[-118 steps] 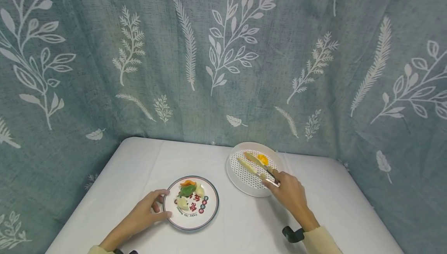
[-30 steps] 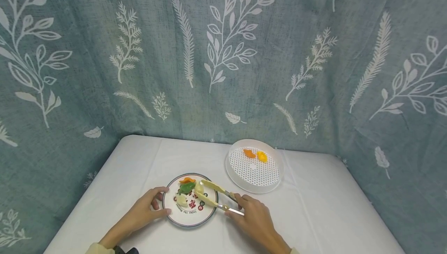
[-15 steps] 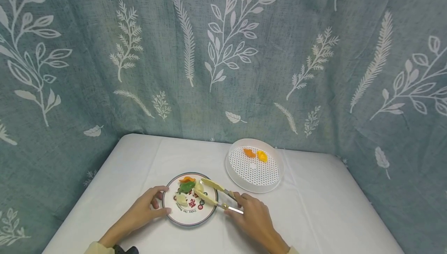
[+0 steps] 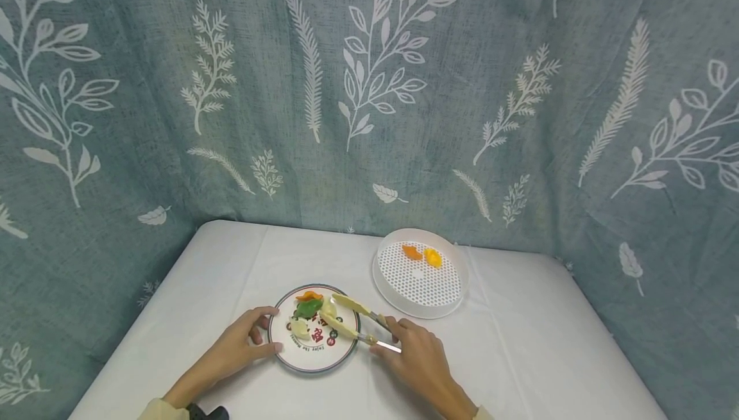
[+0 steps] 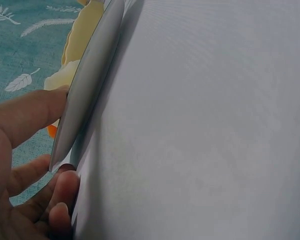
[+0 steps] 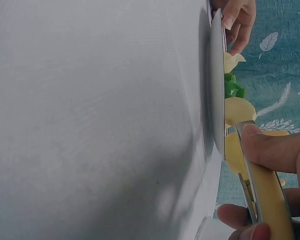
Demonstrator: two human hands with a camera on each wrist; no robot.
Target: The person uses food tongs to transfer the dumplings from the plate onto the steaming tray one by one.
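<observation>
My left hand holds the left rim of a white plate with thumb and index finger spread along its edge. In the left wrist view other fingers curl low beside the rim. Several small dumpling-shaped pieces lie on the plate: an orange piece, a green piece, a cream piece and a pale yellow piece. My right hand grips yellow-tipped metal tongs. Their spread tips reach over the plate's right side, one on either side of the pale yellow piece.
A round white perforated steamer tray stands behind and right of the plate. Inside it lie an orange piece and a yellow piece. A patterned green curtain hangs behind the white-covered table.
From over the steamer tray, my right hand has brought the tongs left and nearer to the plate. The orange piece formerly at their tips lies in the tray. My left hand stays put.
</observation>
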